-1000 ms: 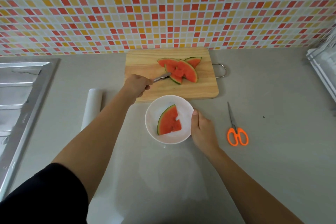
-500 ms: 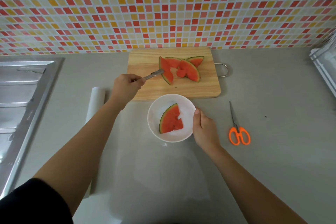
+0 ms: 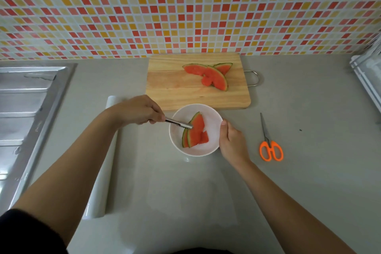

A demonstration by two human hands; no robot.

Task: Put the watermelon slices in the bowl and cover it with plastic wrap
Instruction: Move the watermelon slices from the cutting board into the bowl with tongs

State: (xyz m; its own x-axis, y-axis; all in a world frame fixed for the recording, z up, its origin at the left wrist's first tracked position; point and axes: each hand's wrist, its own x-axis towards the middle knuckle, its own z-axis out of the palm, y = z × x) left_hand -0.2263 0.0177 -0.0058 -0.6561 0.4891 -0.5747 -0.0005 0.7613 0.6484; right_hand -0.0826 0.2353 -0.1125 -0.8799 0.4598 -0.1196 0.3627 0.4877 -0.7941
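Observation:
A white bowl [image 3: 210, 146] sits on the grey counter in front of a wooden cutting board [image 3: 175, 86]. My left hand [image 3: 140, 112] grips metal tongs [image 3: 178, 123] whose tips pinch a watermelon slice [image 3: 196, 130] inside the bowl, on top of another slice. My right hand [image 3: 232, 142] holds the bowl's right rim. More watermelon slices [image 3: 210, 75] lie on the board. A plastic wrap roll [image 3: 103, 171] lies to the left, with a clear sheet [image 3: 185, 198] pulled out across the counter under the bowl.
Orange-handled scissors [image 3: 270, 146] lie right of the bowl. A steel sink drainboard [image 3: 24, 109] fills the left side. A white container [image 3: 369, 76] stands at the right edge. A tiled wall rises behind the board.
My left hand lifted a slice off the board with the tongs and carried it down into the bowl. The right hand stayed on the rim.

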